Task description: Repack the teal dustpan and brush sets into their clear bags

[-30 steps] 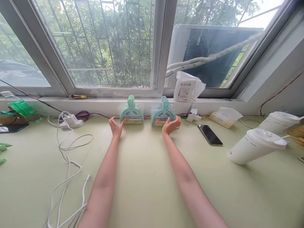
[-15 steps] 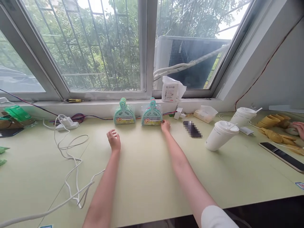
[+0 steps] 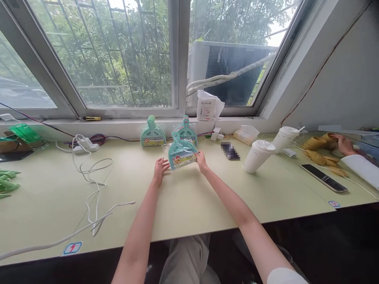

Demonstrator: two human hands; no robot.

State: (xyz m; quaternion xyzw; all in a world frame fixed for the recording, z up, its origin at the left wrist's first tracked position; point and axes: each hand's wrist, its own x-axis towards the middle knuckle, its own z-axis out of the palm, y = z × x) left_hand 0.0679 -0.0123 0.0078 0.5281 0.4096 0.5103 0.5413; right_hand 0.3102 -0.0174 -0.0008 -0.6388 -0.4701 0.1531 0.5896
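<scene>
A teal dustpan-and-brush set in clear wrapping is lifted off the table, slightly tilted. My right hand pinches its right edge. Beside its lower left edge is my left hand, fingers apart; whether the fingertips touch the wrapping is unclear. Behind the lifted set, a stack of similar sets leans by the window ledge, partly hidden. Another stack stands to its left.
White cups, a tissue pack and a phone lie to the right. White cables spread at left. Another person's hand touches yellow-brown objects at far right.
One set has come off the right stack toward me in my right hand. My left hand has moved right, close to it. The view has shifted, and the other person's arm shows more.
</scene>
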